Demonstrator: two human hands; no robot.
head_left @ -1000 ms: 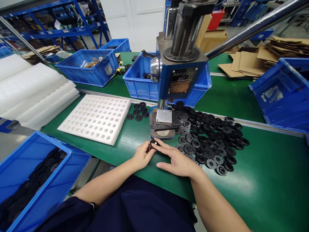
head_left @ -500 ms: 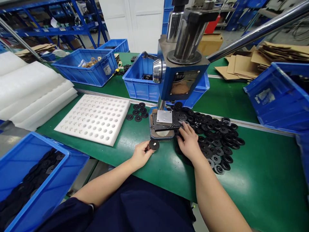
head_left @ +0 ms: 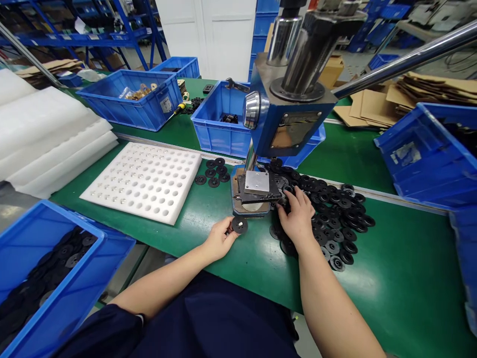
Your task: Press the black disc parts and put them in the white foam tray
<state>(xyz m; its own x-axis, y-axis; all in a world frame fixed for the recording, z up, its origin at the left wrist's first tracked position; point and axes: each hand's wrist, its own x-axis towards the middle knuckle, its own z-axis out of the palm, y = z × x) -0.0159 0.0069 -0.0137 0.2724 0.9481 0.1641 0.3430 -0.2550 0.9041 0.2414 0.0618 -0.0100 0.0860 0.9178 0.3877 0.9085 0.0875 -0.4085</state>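
Note:
My left hand (head_left: 220, 240) pinches a black plastic disc (head_left: 239, 225) by its edge, just in front of the press base. A small white piece shows at the middle of this disc. Over the left side of a pile of black discs (head_left: 335, 214), my right hand (head_left: 299, 216) has its thumb and fingers curled round a black disc, partly hidden by the fingers. The bench press (head_left: 292, 129) stands between the hands and the back bins. A silver metal block (head_left: 257, 182) lies on its black plate (head_left: 268, 197).
On the left lies a white foam tray (head_left: 171, 211) with rows of holes, some holding small clear or shiny parts. Several black discs (head_left: 213, 182) rest beside it. Blue bins (head_left: 219, 136) stand behind; another blue bin (head_left: 100, 258) holds black discs at lower left. The press lever (head_left: 402, 62) reaches right.
My right hand has moved slightly right, away from the press plate, and its fingers have curled more over the pile. My left hand keeps its disc in nearly the same place.

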